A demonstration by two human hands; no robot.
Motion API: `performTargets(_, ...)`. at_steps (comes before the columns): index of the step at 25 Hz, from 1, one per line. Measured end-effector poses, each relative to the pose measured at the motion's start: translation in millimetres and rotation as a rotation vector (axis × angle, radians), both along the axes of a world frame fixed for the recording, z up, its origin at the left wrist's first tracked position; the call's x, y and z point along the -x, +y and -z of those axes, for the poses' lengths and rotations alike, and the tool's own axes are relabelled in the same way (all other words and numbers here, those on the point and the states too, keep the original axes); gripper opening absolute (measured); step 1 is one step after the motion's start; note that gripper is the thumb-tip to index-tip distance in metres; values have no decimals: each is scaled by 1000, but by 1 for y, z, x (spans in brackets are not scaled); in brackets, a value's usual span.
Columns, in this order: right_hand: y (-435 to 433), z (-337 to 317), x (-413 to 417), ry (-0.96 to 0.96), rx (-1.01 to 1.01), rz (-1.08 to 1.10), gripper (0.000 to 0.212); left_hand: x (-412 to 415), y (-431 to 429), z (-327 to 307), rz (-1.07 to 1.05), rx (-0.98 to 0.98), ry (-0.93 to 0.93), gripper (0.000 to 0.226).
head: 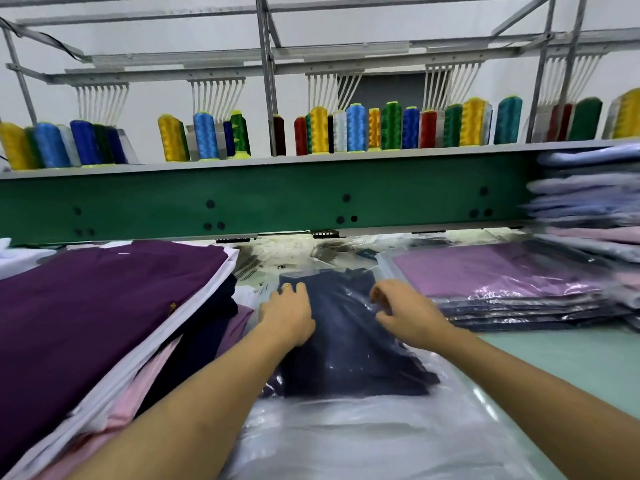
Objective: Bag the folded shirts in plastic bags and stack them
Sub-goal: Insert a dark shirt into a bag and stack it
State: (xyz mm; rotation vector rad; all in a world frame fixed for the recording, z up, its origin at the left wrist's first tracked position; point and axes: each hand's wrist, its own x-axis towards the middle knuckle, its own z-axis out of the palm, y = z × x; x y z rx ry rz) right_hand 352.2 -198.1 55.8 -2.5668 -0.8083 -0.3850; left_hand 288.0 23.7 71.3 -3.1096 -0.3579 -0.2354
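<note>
My left hand (289, 313) lies flat, fingers nearly straight, on the far left corner of the navy shirt (349, 344), pressing down through the film. The right hand (407, 315) is at the shirt's right edge with fingers curled and thumb tucked under, and it looks to be pinching a fold of the bag (346, 431) there. The shirt sits inside that clear bag, pushed to the far end. The near end of the bag, toward me, is just loose, empty plastic spread on the pale green table (561, 362). On my left is the pile (86, 306) of unbagged folded shirts, with a deep purple one on top and white, navy and pink layers showing at the edges below. On my right sits the bagged stack (495, 271), with a lilac shirt in glossy plastic on top and several dark bagged ones underneath. Beyond it, far right, a taller heap (588, 202) of pale bagged shirts is blurred. A green beam (277, 199) crosses ahead of me, with a row of coloured thread spools (356, 128) on the shelf above it.
</note>
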Motion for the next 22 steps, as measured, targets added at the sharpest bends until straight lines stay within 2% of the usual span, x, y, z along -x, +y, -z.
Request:
performTargets(2,30,5,-27,-5,30,35,38,-26,-1,6,-1,72,-44,43)
performTargets(4,57,13,-51,43,147,86,55,-53,0,12,3,122,-77,47)
performTargets(7,84,20,-85,136,274,136,69,-89,4,22,19,145,-78,55)
performTargets(14,98,39,-135,260,343,136,76,-129,24,55,-28,217,11,60)
performTargets(19,95,40,-141,322,345,239,87,-133,28,59,-192,184,34,82)
performTargets(22,90,40,-137,333,317,296,82,-124,31,63,-268,183,19,94)
